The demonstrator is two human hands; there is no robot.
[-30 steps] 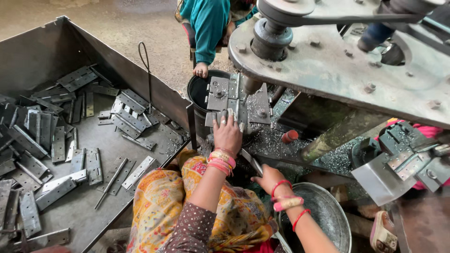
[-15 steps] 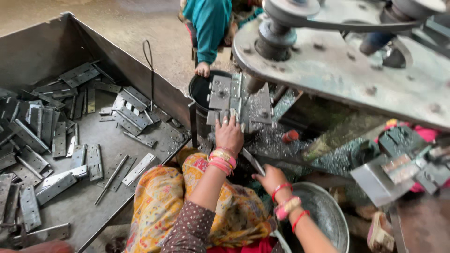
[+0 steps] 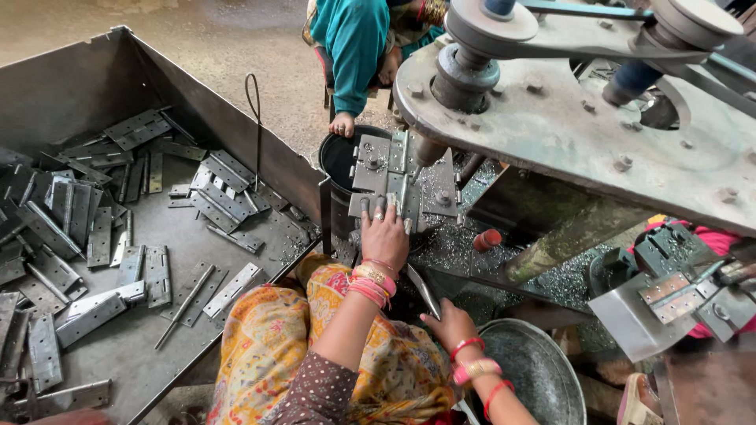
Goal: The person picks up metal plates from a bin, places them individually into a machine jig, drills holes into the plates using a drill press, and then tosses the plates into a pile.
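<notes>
Left hand [image 3: 385, 234] flat, fingers spread on hinge plate [image 3: 383, 175] under drill press [image 3: 567, 118]. Right hand [image 3: 449, 324] closed on metal strip [image 3: 424, 290] beside steel bowl [image 3: 543, 378].

The left hand [image 3: 384, 234] has slid slightly lower on the metal jig [image 3: 391, 175], fingertips now gripping its edge.

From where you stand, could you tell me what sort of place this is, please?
Probably a small metalworking shop making hinges: a big steel tray full of hinge plates, a belt-driven machine, and the left hand on its metal jig.
</notes>
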